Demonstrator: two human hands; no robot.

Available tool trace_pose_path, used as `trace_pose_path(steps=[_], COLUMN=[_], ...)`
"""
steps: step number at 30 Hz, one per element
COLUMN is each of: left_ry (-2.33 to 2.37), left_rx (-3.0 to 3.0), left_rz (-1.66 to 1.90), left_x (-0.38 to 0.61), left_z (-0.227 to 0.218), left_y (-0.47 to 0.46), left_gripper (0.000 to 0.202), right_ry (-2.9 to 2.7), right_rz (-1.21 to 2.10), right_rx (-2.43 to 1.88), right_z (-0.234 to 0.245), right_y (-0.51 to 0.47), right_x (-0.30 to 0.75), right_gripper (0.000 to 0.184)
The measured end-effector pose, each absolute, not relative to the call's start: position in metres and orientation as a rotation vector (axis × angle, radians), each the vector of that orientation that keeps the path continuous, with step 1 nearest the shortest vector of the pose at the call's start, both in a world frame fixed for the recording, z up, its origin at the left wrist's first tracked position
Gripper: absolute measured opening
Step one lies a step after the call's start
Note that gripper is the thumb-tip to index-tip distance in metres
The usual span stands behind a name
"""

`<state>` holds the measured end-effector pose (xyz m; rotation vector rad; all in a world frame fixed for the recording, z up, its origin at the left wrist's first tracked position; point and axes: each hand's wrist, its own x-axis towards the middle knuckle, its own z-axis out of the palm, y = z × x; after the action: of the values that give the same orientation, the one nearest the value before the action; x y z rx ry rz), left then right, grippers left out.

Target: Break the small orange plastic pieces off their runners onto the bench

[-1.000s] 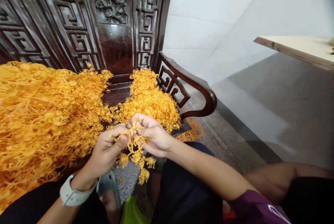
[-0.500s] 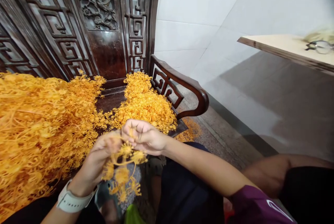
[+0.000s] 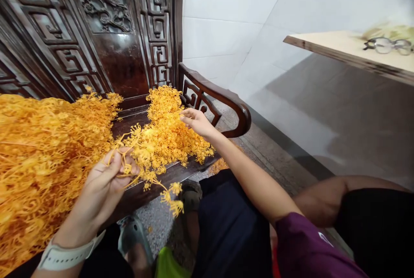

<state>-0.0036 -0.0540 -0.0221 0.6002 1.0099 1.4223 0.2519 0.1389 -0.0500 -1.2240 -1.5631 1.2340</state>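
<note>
My left hand [image 3: 103,183] is closed on a stem of orange plastic flower sprigs [image 3: 145,170] that hangs over the front edge of a dark carved wooden bench [image 3: 168,174]. My right hand [image 3: 196,120] reaches out over a small heap of loose orange flower pieces [image 3: 168,127] on the bench seat, its fingers pinched at the heap's top right side. What the right fingers hold is too small to make out. A large pile of the same orange sprigs [image 3: 42,148] covers the bench on the left.
The bench's curved armrest [image 3: 223,99] stands just right of the small heap. A pale wooden tabletop [image 3: 343,49] with a pair of glasses [image 3: 386,45] is at the upper right. My dark-clad legs and a grey sandal [image 3: 136,237] are below.
My hands have parted. The right hand left the stem and moved up and right to the small heap. The left hand keeps the stem and has shifted left. The camera turned right.
</note>
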Motion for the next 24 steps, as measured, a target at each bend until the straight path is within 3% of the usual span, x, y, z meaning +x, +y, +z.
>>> trace_pose_path(steps=[4,7,13,20,24], left_ry=[0.940,0.917,0.822,0.843,0.839], left_rx=[0.596,0.570,0.567,0.547,0.568], left_rz=[1.406,1.366,1.370,1.395,1.397], left_x=[0.004,0.008,0.008,0.008,0.013], left_z=[-0.023,-0.025,-0.029,-0.029,-0.033], left_y=[-0.054,-0.055,-0.055,-0.055,-0.054], left_gripper=[0.031,0.027,0.024,0.030,0.026], right_ry=[-1.666,-1.855,-1.994,-2.107,-2.237], right_rz=[1.190,0.944,0.565,1.003,1.053], right_rx=[-1.272,-1.238,-1.116,-0.736,-0.524], right_z=[-0.062,-0.068,-0.078,-0.041,-0.032], right_y=[0.143,0.139,0.141,0.084,0.045], right_x=[0.255,0.259,0.267,0.235,0.209], right_gripper=[0.032,0.048,0.040,0.029,0.037])
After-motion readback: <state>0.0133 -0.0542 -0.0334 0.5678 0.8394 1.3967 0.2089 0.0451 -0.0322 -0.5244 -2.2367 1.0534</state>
